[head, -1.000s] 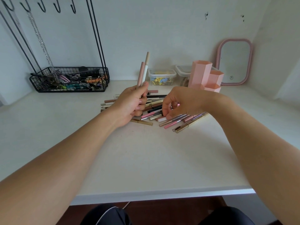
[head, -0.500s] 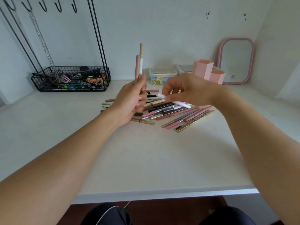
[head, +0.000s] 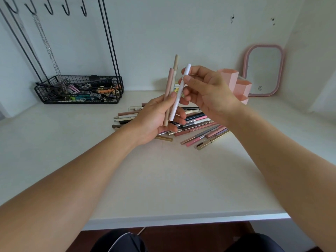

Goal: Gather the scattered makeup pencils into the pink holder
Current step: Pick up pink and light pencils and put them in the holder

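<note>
My left hand (head: 156, 117) is raised over the pile and holds two upright pencils, a pink one (head: 169, 82) and a beige one (head: 175, 64). My right hand (head: 209, 91) pinches a white pencil (head: 179, 95) near its top, and the pencil's lower end lies in my left palm beside the other two. Several makeup pencils (head: 198, 124) lie scattered on the white desk (head: 145, 179) below both hands. The pink holder (head: 236, 84), made of hexagonal tubes, stands at the back right, partly hidden by my right hand.
A black wire basket (head: 80, 90) full of small items sits at the back left under a hook rack. A pink-framed mirror (head: 263, 70) leans against the wall at the back right. The desk's front edge (head: 181, 220) runs near my lap.
My right hand picked a white pencil off the pile, lifted it and brought it upright to the two pencils in my left hand. My left hand opened its fingers a little.
</note>
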`<state>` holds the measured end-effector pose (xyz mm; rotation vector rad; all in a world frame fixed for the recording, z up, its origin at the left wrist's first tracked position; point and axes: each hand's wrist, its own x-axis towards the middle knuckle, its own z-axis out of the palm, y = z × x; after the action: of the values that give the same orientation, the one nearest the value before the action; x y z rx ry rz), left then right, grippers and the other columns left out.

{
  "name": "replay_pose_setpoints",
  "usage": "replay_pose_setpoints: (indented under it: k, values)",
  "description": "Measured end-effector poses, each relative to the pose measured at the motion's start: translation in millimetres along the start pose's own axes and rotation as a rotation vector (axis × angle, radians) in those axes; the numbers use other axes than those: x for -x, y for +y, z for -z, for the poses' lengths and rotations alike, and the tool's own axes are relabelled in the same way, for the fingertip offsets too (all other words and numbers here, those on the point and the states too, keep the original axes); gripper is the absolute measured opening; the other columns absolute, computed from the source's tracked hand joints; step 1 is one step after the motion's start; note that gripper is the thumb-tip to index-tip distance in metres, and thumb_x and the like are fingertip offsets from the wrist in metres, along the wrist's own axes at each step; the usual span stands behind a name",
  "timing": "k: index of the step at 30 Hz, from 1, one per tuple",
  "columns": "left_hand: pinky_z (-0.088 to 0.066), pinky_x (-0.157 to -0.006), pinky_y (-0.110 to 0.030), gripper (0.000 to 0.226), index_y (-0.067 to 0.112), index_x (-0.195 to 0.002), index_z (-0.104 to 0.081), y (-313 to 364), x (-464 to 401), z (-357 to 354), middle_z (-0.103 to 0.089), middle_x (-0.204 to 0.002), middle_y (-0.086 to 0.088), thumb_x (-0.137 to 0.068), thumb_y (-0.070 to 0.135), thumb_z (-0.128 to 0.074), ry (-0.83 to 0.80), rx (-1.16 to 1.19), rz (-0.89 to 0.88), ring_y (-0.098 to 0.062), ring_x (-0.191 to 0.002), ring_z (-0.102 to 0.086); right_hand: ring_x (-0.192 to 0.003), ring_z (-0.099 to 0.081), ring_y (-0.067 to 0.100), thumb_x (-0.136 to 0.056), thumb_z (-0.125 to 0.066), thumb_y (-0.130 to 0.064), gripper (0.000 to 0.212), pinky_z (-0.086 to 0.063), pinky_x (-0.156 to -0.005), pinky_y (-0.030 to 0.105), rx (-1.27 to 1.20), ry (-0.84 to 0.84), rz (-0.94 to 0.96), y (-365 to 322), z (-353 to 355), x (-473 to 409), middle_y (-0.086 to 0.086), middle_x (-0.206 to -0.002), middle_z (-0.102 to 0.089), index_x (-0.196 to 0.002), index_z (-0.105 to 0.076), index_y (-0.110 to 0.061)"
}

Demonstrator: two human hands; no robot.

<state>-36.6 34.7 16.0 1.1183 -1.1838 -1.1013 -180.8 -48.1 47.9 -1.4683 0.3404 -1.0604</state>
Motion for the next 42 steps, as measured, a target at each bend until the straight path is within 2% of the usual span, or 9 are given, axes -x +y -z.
replay_pose_setpoints:
  k: [4,7,13,17,21,29,35,39,42]
  values:
    - [-0.04,-0.042,-0.024,0.027,0.015,-0.105,-0.055,-1.1,2.2,-2.1,-0.058,-0.065,-0.005,-0.105,0.04,-0.044,-0.081,0.039,0.056,-0.017,-0.055,-0.055,-0.068,-0.055,0.021,-0.092,-0.065,-0.002,0.009,-0.048,-0.056,0.024,0.188,0.032,0.028,4.8,1.8,-1.7,0.02,-0.088,-0.062,-0.101,-0.063,-0.002]
    - [-0.024,-0.04,-0.019,0.02,0.02,-0.095,-0.044,-4.9,1.0,-2.4,-0.046,-0.062,0.0,-0.105,0.037,-0.047,-0.107,0.039,0.095,-0.013,-0.051,-0.043,-0.066,-0.055,0.014,-0.087,-0.073,-0.005,0.013,-0.046,-0.056,0.019,0.32,0.068,0.013,7.3,0.8,-0.7,0.012,-0.081,-0.065,-0.097,-0.066,-0.002]
    - [-0.019,-0.036,-0.017,0.019,0.018,-0.097,-0.053,-5.7,0.8,-4.1,-0.033,-0.059,0.006,-0.105,0.035,-0.048,-0.068,-0.087,0.051,-0.008,-0.043,-0.029,-0.066,-0.054,0.011,-0.081,-0.082,-0.022,0.016,-0.044,-0.061,0.027,0.45,0.046,-0.105,4.4,11.6,-2.8,-0.001,-0.072,-0.062,-0.084,-0.07,-0.012]
    - [-0.016,-0.037,-0.019,0.035,0.02,-0.08,-0.044,1.7,0.2,-1.8,-0.029,-0.056,0.007,-0.102,0.047,-0.047,0.008,-0.05,0.007,-0.009,-0.042,-0.024,-0.065,-0.052,0.013,-0.082,-0.077,-0.035,0.038,-0.042,-0.061,0.027,0.676,-0.216,-0.218,-16.3,25.7,2.1,0.007,-0.076,-0.064,-0.095,-0.072,0.0]
    - [-0.026,-0.036,-0.02,0.044,0.022,-0.073,-0.038,2.2,-0.6,1.6,-0.032,-0.054,0.004,-0.097,0.055,-0.051,0.092,-0.08,0.018,-0.012,-0.042,-0.03,-0.066,-0.058,-0.002,-0.08,-0.081,-0.026,0.005,-0.041,-0.069,0.016,1.119,-0.569,-0.345,-33.2,38.6,9.6,-0.008,-0.08,-0.074,-0.085,-0.079,-0.024]
    - [-0.024,-0.039,-0.021,0.053,0.021,-0.058,-0.034,-1.4,-4.3,5.0,-0.026,-0.052,0.002,-0.095,0.048,-0.061,0.093,-0.114,-0.002,-0.012,-0.043,-0.029,-0.069,-0.059,-0.009,-0.077,-0.083,-0.029,0.007,-0.033,-0.069,0.015,1.255,-0.744,-0.406,-22.5,24.7,11.2,-0.018,-0.076,-0.072,-0.084,-0.08,-0.027]
    - [-0.037,-0.045,-0.024,0.049,0.022,-0.062,-0.037,-1.2,-5.2,4.1,-0.029,-0.051,0.004,-0.096,0.049,-0.059,0.118,-0.089,0.019,-0.013,-0.046,-0.034,-0.061,-0.056,-0.011,-0.076,-0.084,-0.029,0.009,-0.034,-0.06,0.011,1.32,-0.748,-0.378,-20.8,21.5,12.1,-0.024,-0.065,-0.067,-0.084,-0.079,-0.03]
    - [-0.031,-0.044,-0.023,0.051,0.022,-0.059,-0.036,-1.3,-5.9,4.4,-0.03,-0.053,0.003,-0.095,0.049,-0.061,0.123,-0.086,0.029,-0.012,-0.046,-0.032,-0.056,-0.053,-0.015,-0.081,-0.08,-0.025,0.005,-0.035,-0.052,0.0,1.322,-0.72,-0.321,-20.7,24.0,12.6,-0.032,-0.055,-0.059,-0.086,-0.078,-0.027]
    - [-0.023,-0.041,-0.023,0.05,0.021,-0.058,-0.038,-2.0,-6.9,5.2,-0.03,-0.059,0.0,-0.096,0.044,-0.062,0.122,-0.079,0.028,-0.011,-0.044,-0.026,-0.057,-0.054,-0.007,-0.086,-0.076,-0.023,0.005,-0.037,-0.056,0.005,1.248,-0.627,-0.214,-24.9,30.0,8.4,-0.027,-0.064,-0.064,-0.09,-0.078,-0.024]
